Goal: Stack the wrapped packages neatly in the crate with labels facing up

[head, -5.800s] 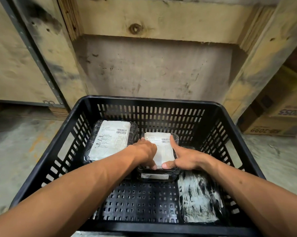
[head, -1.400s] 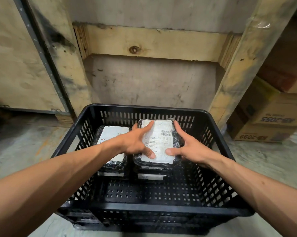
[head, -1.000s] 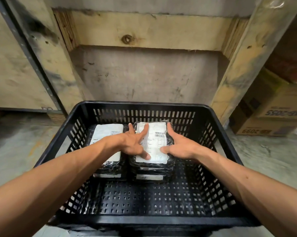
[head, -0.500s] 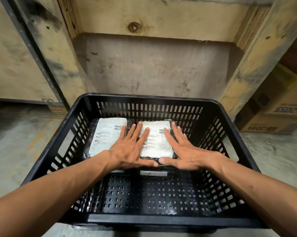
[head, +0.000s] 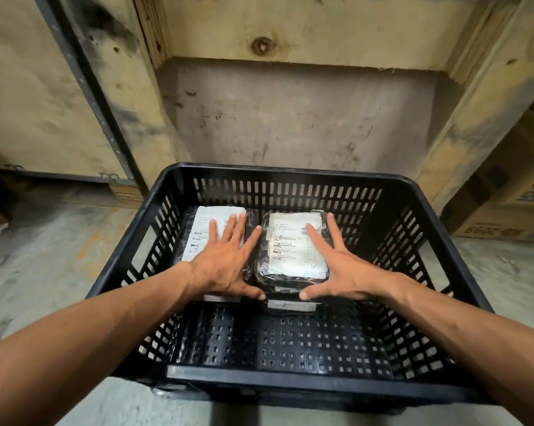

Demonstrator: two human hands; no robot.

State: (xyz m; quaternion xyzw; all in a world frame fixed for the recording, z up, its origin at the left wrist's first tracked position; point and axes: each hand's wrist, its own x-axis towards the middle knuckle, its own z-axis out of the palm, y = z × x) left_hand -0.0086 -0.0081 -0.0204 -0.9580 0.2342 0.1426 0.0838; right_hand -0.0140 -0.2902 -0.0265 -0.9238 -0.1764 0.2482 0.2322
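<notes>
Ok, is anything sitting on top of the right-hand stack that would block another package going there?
Nothing visible does. The top package lies label up with its label bare; the right hand and left hand flank it, open, inside the crate.

Concrete floor (head: 53, 241), grey and stained. Black slotted crate (head: 290, 392) stands directly on it. Cardboard boxes (head: 505, 216) rest on the floor well to the right of the right hand's fingers (head: 333, 232); a wooden structure (head: 290, 26) rises beyond the fingertips.
</notes>
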